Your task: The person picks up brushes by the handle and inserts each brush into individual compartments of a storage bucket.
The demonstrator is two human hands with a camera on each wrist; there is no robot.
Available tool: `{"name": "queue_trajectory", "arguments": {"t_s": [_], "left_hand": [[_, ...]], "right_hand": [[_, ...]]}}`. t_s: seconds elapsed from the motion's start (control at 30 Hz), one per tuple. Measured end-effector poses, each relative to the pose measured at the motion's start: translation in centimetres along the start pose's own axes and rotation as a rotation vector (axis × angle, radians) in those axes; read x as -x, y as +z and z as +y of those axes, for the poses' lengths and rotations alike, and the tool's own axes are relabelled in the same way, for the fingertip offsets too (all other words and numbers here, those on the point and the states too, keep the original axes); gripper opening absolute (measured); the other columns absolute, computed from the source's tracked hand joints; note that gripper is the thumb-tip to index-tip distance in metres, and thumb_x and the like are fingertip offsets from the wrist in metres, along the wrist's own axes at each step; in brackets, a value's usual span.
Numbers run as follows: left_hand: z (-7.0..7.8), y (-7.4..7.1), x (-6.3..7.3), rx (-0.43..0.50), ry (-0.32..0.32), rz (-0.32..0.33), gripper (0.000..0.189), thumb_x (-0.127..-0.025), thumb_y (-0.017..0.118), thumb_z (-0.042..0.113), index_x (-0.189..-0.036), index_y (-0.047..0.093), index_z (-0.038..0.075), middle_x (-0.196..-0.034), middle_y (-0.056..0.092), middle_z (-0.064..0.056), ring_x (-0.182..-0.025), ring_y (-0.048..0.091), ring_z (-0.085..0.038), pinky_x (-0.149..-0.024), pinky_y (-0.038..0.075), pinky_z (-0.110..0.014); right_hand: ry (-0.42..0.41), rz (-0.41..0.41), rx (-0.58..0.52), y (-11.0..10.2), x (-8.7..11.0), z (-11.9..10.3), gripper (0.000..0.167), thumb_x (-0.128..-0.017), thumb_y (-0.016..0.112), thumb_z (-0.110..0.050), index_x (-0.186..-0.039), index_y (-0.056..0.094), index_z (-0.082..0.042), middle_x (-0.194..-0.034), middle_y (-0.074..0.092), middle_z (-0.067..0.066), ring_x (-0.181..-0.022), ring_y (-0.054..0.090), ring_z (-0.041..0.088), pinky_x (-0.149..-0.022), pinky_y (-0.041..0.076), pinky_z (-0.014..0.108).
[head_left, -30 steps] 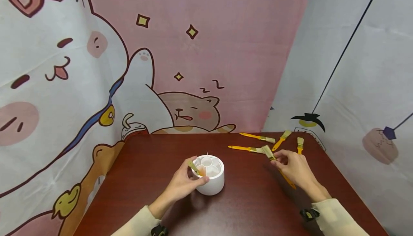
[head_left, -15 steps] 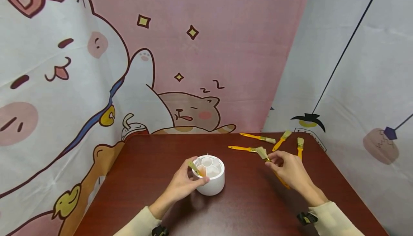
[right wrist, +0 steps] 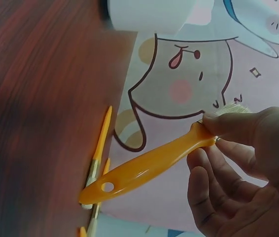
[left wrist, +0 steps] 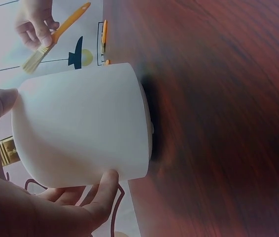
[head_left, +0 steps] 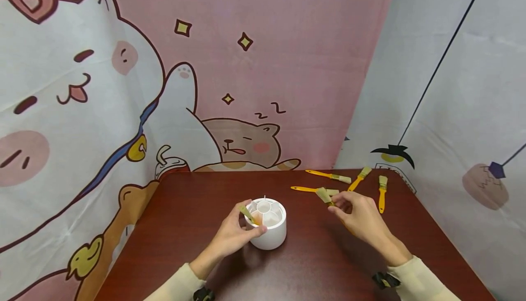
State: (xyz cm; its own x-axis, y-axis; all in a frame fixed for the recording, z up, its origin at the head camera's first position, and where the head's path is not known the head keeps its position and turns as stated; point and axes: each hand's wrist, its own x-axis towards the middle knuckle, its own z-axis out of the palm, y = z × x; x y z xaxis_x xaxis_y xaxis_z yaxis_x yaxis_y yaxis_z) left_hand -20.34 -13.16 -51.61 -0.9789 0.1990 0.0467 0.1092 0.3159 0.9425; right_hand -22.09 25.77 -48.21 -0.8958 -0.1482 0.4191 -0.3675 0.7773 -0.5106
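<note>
My left hand (head_left: 232,232) grips the side of a white round container (head_left: 269,237) with several compartments, thumb at the near rim and fingers around its left side. One paintbrush (head_left: 248,213) leans bristles-up in a left compartment. Between the thumb and fingers of my right hand (head_left: 363,214), above the table to the right, is a yellow-handled paintbrush (head_left: 324,195), pinched close to its bristles. In the right wrist view its yellow handle (right wrist: 149,165) slants down to the left. The left wrist view shows the container's smooth wall (left wrist: 80,128), standing on the table.
At the back right of the dark red table (head_left: 185,228) lie several more paintbrushes, among them one at the far edge (head_left: 328,175), one slanted (head_left: 359,180), one at the right (head_left: 382,193) and one behind the held brush (head_left: 303,189). A cartoon-printed cloth (head_left: 287,63) hangs behind.
My right hand has moved left with the paintbrush, closer to the container and away from the brushes at the right. The left hand and the container have stayed put.
</note>
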Motion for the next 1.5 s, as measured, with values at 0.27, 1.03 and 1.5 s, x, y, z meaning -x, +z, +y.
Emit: {"name": "queue_trajectory", "arguments": {"t_s": [0.27,1.03,1.5], "left_hand": [[-0.1,0.0,0.2,0.005,0.005,0.006,0.096,-0.092,0.1,0.023,-0.171,0.049,0.006,-0.15,0.073,-0.023,-0.128,0.081,-0.033,-0.108,0.068,-0.054],[0.0,-0.1,0.0,0.014,-0.002,0.0,0.096,-0.091,0.101,0.024,-0.171,0.049,0.008,-0.152,0.072,-0.021,-0.129,0.081,-0.033,-0.109,0.068,-0.054],[0.1,0.0,0.0,0.015,-0.008,0.006,0.096,-0.091,0.101,0.023,-0.171,0.05,0.008,-0.152,0.072,-0.021,-0.13,0.081,-0.034,-0.11,0.067,-0.055]], "right_hand": [[-0.086,0.029,-0.015,0.6,-0.1,-1.2,0.024,-0.091,0.1,-0.008,-0.11,0.085,-0.013,-0.092,0.08,-0.008,-0.08,0.07,0.002,-0.072,0.063,0.027],[-0.226,0.088,-0.099,1.2,-0.3,-4.7,0.026,-0.087,0.103,-0.006,-0.104,0.086,-0.015,-0.093,0.078,-0.01,-0.077,0.068,-0.001,-0.066,0.061,0.025],[-0.325,0.104,-0.126,1.3,-0.5,-6.4,0.027,-0.087,0.102,-0.002,-0.106,0.085,-0.013,-0.096,0.079,-0.008,-0.081,0.072,-0.002,-0.07,0.061,0.016]]}}
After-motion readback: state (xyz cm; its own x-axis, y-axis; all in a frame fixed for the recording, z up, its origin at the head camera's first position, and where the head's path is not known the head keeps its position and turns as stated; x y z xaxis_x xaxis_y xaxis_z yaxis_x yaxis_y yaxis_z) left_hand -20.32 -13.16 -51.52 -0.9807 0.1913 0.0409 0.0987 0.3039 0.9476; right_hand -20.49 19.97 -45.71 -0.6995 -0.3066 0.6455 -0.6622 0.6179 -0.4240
